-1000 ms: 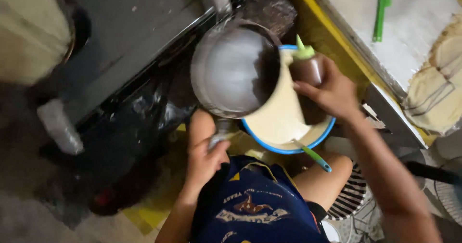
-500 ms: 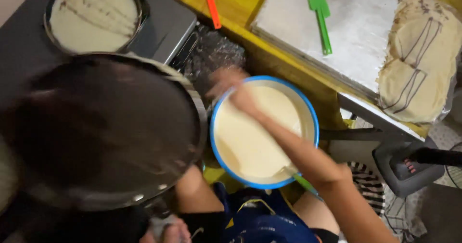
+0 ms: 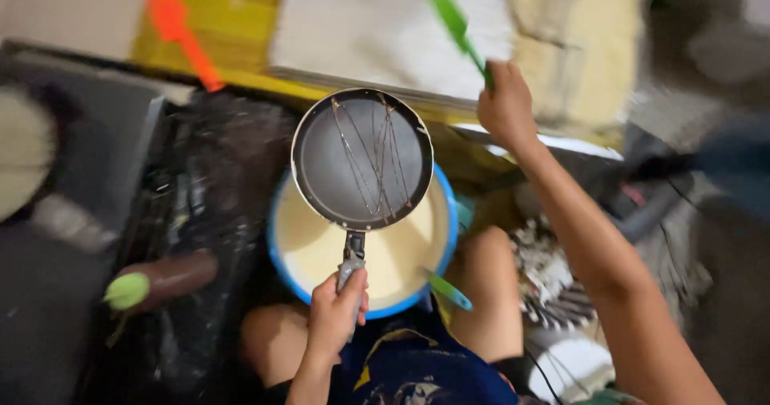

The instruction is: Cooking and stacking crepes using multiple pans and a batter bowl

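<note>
Two hands busy: left hand (image 3: 335, 318) grips frying pan (image 3: 362, 158) handle over batter bowl (image 3: 282, 249); right hand (image 3: 505, 107), 2 o'clock, clutches green spatula (image 3: 453, 18). One-handed pan may tilt, dripping batter.

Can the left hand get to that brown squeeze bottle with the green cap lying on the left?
Probably not right now: the left hand grips the dark round frying pan handle, though nothing blocks the way to the brown squeeze bottle.
</note>
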